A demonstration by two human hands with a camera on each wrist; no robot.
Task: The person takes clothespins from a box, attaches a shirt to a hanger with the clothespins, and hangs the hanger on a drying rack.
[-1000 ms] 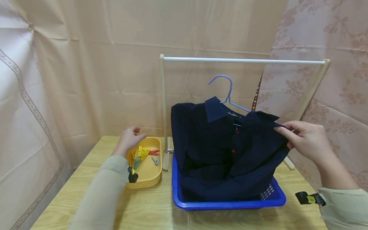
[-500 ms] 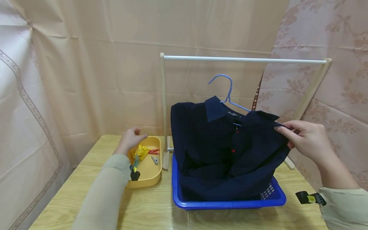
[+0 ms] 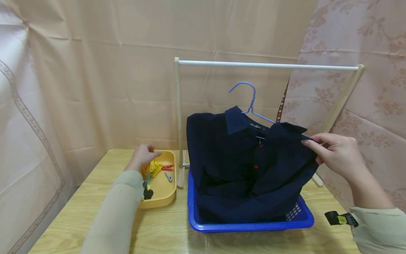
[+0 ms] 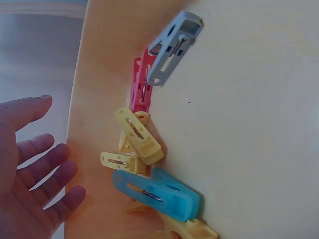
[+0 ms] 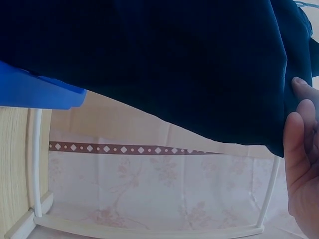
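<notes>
A dark navy shirt (image 3: pixel 234 169) with red buttons stands bunched up in the blue basket (image 3: pixel 247 227), a blue hanger (image 3: pixel 252 100) inside its collar. My right hand (image 3: pixel 339 151) pinches the shirt's shoulder between thumb and fingers; in the right wrist view the cloth spreads away from that hand (image 5: pixel 303 159). Over the far left rim of the yellow tray (image 3: pixel 161 203) is my left hand (image 3: pixel 142 156). Its fingers are loosely bent and hold nothing in the left wrist view. Several clothespins lie in the tray: yellow (image 4: pixel 139 137), red (image 4: pixel 142 82), grey (image 4: pixel 175 47) and teal (image 4: pixel 157 194).
Behind the basket stands a drying rack with a white rail (image 3: pixel 266 65) and wooden posts (image 3: pixel 178 113). The wooden table (image 3: pixel 79 215) carries everything. Beige and floral curtains (image 3: pixel 127 77) surround it on the back and sides.
The left hand has shifted only slightly at the tray's rim. The right hand keeps its pinch on the shirt. The whole head view has drifted a little.
</notes>
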